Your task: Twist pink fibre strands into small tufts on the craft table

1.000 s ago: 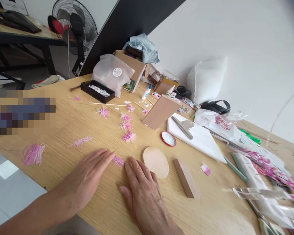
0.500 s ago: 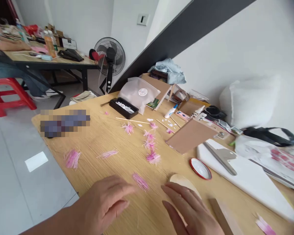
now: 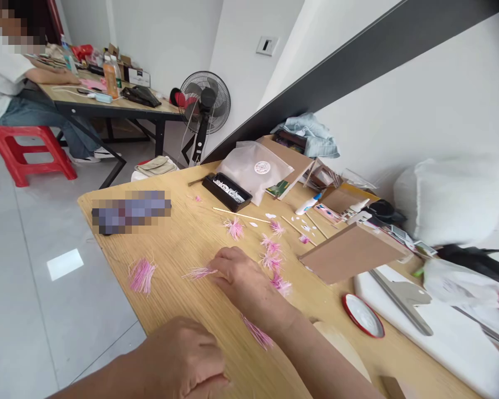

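My right hand (image 3: 243,282) reaches across the table with its fingers closed on one end of a loose bundle of thin pink and white paper strips (image 3: 197,272). The bundle's other end fans out to the left. Near the front edge my left hand (image 3: 185,357) is curled, thumb against the fingers; whatever may be inside is hidden. Another pink strip bundle (image 3: 256,332) lies under my right forearm, partly covered. A thicker pink bundle (image 3: 142,276) sits at the table's left side. Several fluffy pink paper tufts (image 3: 271,257) form a row beyond my right hand.
A black tray (image 3: 227,192) with white pieces stands at the back, near thin sticks (image 3: 241,215) and a glue bottle (image 3: 307,205). On the right are a brown board (image 3: 351,252), a red-rimmed lid (image 3: 363,316) and a white board (image 3: 453,343). A person sits at another table.
My right hand has moved forward and left from the front of the table and closed on the strip bundle. My left hand has curled its fingers. The view has shifted slightly left.
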A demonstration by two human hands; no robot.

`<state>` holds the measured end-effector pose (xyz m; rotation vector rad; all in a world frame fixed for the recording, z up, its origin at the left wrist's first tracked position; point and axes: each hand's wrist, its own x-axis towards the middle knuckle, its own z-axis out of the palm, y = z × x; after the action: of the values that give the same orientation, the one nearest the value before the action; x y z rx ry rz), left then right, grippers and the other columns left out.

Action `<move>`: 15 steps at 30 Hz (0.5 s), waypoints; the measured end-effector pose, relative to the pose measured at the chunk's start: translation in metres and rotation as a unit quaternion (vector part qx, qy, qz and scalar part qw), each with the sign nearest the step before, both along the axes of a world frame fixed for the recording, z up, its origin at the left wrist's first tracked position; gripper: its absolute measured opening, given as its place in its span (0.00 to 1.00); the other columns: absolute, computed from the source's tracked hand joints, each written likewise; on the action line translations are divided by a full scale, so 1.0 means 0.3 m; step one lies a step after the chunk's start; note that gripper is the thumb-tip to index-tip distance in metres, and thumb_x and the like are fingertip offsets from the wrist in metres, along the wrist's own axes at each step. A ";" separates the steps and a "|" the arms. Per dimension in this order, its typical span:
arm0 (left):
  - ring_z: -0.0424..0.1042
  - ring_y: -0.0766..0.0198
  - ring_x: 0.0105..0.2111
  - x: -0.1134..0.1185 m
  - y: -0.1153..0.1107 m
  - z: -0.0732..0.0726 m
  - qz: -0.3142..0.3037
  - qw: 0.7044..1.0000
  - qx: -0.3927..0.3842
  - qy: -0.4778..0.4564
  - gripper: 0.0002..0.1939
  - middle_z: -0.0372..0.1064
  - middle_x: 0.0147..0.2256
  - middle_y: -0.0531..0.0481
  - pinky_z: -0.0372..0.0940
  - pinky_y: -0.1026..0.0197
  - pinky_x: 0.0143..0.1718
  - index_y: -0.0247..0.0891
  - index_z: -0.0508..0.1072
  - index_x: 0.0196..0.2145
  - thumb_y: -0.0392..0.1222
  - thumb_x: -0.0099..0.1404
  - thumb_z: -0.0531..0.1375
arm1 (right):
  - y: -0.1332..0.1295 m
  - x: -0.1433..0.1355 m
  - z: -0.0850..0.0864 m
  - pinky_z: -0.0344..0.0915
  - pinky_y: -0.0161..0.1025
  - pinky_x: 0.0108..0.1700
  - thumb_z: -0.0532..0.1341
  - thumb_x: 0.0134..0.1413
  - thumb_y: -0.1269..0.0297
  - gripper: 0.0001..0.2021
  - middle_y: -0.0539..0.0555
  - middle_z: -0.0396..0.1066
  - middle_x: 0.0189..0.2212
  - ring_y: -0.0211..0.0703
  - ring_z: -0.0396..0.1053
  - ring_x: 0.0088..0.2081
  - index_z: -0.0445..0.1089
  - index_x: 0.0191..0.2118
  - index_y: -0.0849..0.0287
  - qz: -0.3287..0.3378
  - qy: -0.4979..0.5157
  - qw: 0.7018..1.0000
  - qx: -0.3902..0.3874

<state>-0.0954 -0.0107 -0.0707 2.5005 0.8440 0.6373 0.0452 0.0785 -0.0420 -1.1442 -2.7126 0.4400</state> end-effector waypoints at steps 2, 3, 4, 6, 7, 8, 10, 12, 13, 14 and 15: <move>0.60 0.69 0.20 0.000 -0.003 0.005 -0.003 1.000 -0.006 0.003 0.18 0.66 0.20 0.54 0.54 0.65 0.22 0.37 0.61 0.19 0.40 0.66 0.47 | 0.021 -0.019 -0.012 0.60 0.38 0.41 0.58 0.48 0.78 0.08 0.53 0.67 0.33 0.41 0.62 0.39 0.70 0.31 0.59 0.011 -0.026 1.000 -0.001; 0.61 0.69 0.20 0.000 -0.004 0.006 -0.003 1.000 -0.006 0.002 0.19 0.66 0.20 0.54 0.54 0.65 0.22 0.37 0.62 0.19 0.40 0.67 0.46 | 0.027 -0.026 -0.014 0.60 0.38 0.41 0.58 0.48 0.78 0.07 0.53 0.67 0.33 0.41 0.62 0.38 0.70 0.30 0.59 0.013 -0.036 0.999 0.000; 0.61 0.68 0.19 0.001 -0.004 0.007 0.000 1.000 -0.002 -0.003 0.20 0.66 0.19 0.53 0.54 0.65 0.22 0.36 0.62 0.19 0.41 0.67 0.45 | 0.032 -0.031 -0.014 0.59 0.37 0.40 0.58 0.48 0.78 0.07 0.53 0.67 0.33 0.41 0.62 0.38 0.70 0.30 0.60 0.016 -0.044 0.999 0.001; 0.59 0.68 0.18 0.004 -0.001 0.004 0.007 1.000 0.014 -0.017 0.24 0.64 0.17 0.53 0.53 0.65 0.21 0.37 0.62 0.17 0.42 0.69 0.42 | 0.036 -0.038 -0.009 0.59 0.37 0.40 0.57 0.49 0.77 0.07 0.53 0.67 0.33 0.41 0.61 0.38 0.69 0.30 0.60 0.020 -0.053 0.998 0.001; 0.58 0.68 0.17 0.006 0.001 0.000 0.011 0.999 0.024 -0.024 0.26 0.63 0.16 0.53 0.53 0.64 0.20 0.37 0.61 0.16 0.43 0.69 0.40 | 0.037 -0.039 -0.005 0.59 0.37 0.40 0.57 0.49 0.77 0.06 0.53 0.67 0.33 0.41 0.61 0.38 0.69 0.30 0.60 0.021 -0.055 0.998 0.001; 0.57 0.68 0.16 0.009 0.004 -0.004 0.012 0.999 0.033 -0.032 0.28 0.62 0.15 0.53 0.52 0.64 0.19 0.37 0.61 0.16 0.43 0.70 0.38 | 0.039 -0.039 -0.001 0.58 0.37 0.40 0.57 0.49 0.77 0.06 0.53 0.66 0.32 0.41 0.61 0.38 0.69 0.29 0.60 0.020 -0.060 0.998 0.001; 0.56 0.68 0.16 0.013 0.007 -0.012 0.016 0.998 0.043 -0.046 0.29 0.61 0.15 0.53 0.51 0.63 0.18 0.37 0.61 0.15 0.43 0.70 0.36 | 0.043 -0.037 0.004 0.58 0.37 0.39 0.57 0.49 0.77 0.06 0.53 0.66 0.31 0.41 0.61 0.38 0.68 0.28 0.60 0.014 -0.072 0.997 -0.003; 0.54 0.68 0.16 0.017 0.009 -0.019 0.022 0.997 0.045 -0.063 0.29 0.60 0.15 0.53 0.51 0.63 0.18 0.37 0.61 0.15 0.43 0.70 0.36 | 0.049 -0.034 0.006 0.58 0.36 0.38 0.57 0.48 0.77 0.06 0.52 0.66 0.30 0.41 0.61 0.37 0.68 0.28 0.60 0.008 -0.078 0.997 -0.010; 0.54 0.68 0.16 0.017 0.010 -0.021 0.023 0.996 0.043 -0.071 0.29 0.59 0.15 0.53 0.50 0.63 0.17 0.37 0.61 0.15 0.43 0.70 0.37 | 0.052 -0.032 0.005 0.57 0.36 0.37 0.57 0.48 0.77 0.06 0.52 0.66 0.30 0.40 0.61 0.36 0.68 0.28 0.60 0.006 -0.076 0.997 -0.016; 0.54 0.67 0.16 0.018 0.010 -0.023 0.023 0.996 0.042 -0.079 0.28 0.59 0.14 0.54 0.50 0.63 0.17 0.37 0.60 0.15 0.43 0.70 0.37 | 0.056 -0.032 0.004 0.57 0.36 0.37 0.57 0.47 0.77 0.06 0.51 0.65 0.30 0.40 0.61 0.36 0.68 0.28 0.59 0.006 -0.071 0.997 -0.023; 0.53 0.67 0.16 0.018 0.009 -0.024 0.023 0.995 0.039 -0.084 0.28 0.59 0.14 0.54 0.50 0.63 0.17 0.37 0.60 0.15 0.43 0.70 0.38 | 0.058 -0.031 0.003 0.57 0.35 0.36 0.57 0.47 0.78 0.07 0.50 0.65 0.29 0.39 0.61 0.36 0.68 0.27 0.59 0.005 -0.065 0.997 -0.030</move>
<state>-0.0900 -0.0079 -0.0778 2.4610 0.8310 0.8985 0.0358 0.0959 -0.0410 -1.2151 -2.8362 0.4684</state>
